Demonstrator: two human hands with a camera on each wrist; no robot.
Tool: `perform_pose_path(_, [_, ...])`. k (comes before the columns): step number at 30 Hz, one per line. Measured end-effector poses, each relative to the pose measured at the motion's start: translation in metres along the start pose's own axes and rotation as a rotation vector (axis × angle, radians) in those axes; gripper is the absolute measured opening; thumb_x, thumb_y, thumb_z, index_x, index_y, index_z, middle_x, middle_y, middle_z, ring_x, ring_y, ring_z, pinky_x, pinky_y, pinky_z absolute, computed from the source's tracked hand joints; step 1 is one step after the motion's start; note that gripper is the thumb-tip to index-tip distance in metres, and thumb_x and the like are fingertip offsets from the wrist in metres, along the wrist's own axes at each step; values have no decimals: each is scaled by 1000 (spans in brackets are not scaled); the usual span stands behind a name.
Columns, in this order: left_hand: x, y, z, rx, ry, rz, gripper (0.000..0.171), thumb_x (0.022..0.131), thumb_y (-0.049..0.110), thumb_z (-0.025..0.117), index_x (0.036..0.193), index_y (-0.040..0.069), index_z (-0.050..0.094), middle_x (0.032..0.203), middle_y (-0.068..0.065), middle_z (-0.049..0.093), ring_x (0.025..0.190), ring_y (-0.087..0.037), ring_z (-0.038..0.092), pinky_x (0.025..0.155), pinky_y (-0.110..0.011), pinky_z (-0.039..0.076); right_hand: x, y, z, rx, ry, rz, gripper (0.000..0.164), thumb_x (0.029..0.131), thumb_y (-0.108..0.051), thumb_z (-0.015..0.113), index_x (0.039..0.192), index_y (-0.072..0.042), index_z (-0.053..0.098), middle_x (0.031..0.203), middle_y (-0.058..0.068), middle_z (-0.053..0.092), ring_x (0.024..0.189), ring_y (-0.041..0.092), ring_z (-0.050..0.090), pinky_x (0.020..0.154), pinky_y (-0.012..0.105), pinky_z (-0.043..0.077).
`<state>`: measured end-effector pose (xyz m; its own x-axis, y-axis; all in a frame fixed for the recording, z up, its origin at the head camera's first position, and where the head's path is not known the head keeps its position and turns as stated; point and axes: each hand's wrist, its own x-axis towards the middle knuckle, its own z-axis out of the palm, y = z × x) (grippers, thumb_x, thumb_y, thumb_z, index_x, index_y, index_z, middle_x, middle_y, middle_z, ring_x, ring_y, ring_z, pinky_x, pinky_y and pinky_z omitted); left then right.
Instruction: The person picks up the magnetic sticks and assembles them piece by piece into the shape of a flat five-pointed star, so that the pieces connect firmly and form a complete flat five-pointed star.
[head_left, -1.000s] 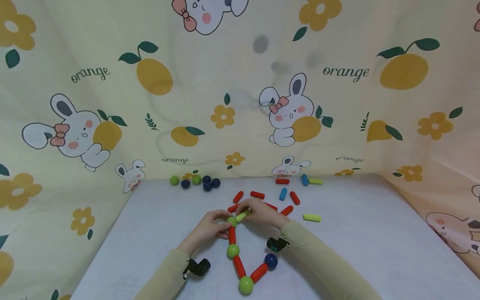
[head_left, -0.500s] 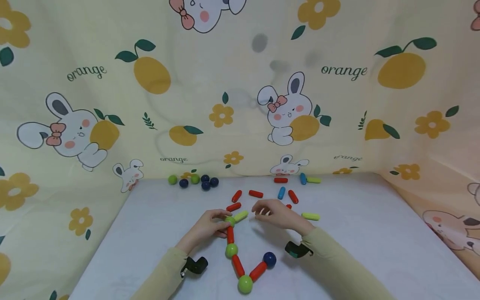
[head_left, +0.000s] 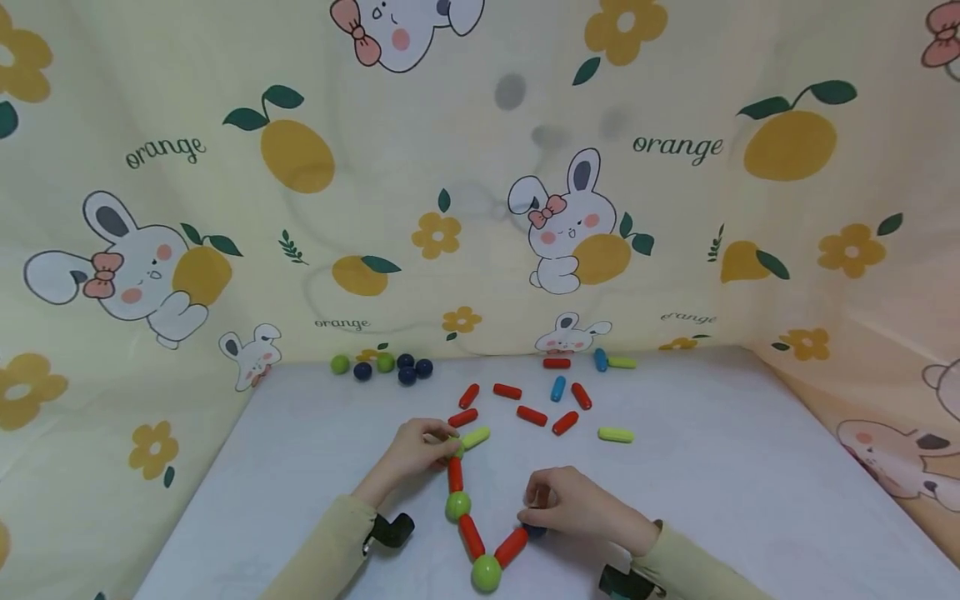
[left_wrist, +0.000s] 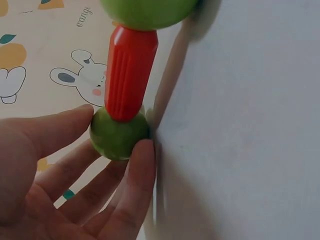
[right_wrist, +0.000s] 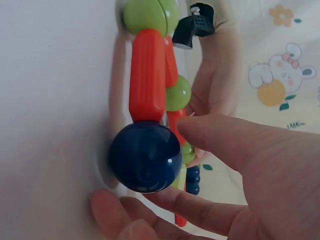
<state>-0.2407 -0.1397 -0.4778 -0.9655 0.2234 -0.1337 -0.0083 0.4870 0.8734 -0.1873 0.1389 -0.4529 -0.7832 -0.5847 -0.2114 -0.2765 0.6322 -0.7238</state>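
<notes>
Where the chain (head_left: 471,537) is lying: on the worktop (head_left: 712,467), between its left and right edges, well forward of the back edge, bending at the front green ball (head_left: 486,573).
Left hand (head_left: 411,454): pinching the far green ball (left_wrist: 117,132), seemingly steadying it where the lime rod (head_left: 476,437) is angling toward the back-right corner.
Right hand (head_left: 581,504): curving around the dark blue ball (right_wrist: 145,157) at the chain's other end, apparently minding that end; whether thumb and fingers are pressing on it, I cannot tell.
Forearms (head_left: 322,546): both are reaching in from the front, the left hand sitting nearer the back edge.
Loose balls (head_left: 385,362) and loose rods (head_left: 532,415): lying toward the back edge, balls left, rods right, probably sorted for easy picking.
</notes>
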Motion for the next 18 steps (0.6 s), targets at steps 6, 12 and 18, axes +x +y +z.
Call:
perform_pose_path(6, [-5, 0, -4, 72, 12, 42, 20, 87, 24, 72, 102, 12, 72, 92, 0, 64, 77, -17, 59, 65, -28, 54, -6, 4, -10, 89, 5, 30, 20, 85, -25, 73, 92, -9, 64, 77, 1, 60, 57, 17, 55, 47, 27, 46])
perform_pose_path(12, [-13, -3, -7, 118, 8, 94, 21, 85, 26, 74, 101, 13, 72, 89, 4, 66, 80, -15, 57, 71, -29, 51, -2, 17, -27, 108, 52, -3, 19, 85, -16, 73, 97, -5, 63, 83, 2, 60, 58, 19, 57, 51, 28, 50])
perform_pose_path(18, [-24, -3, -1, 108, -22, 93, 21, 84, 30, 74, 100, 15, 73, 89, 5, 65, 81, -16, 57, 74, -31, 49, 12, 25, -38, 30, 107, -43, 20, 85, -13, 73, 100, -4, 65, 88, 2, 61, 75, 21, 57, 61, 28, 52])
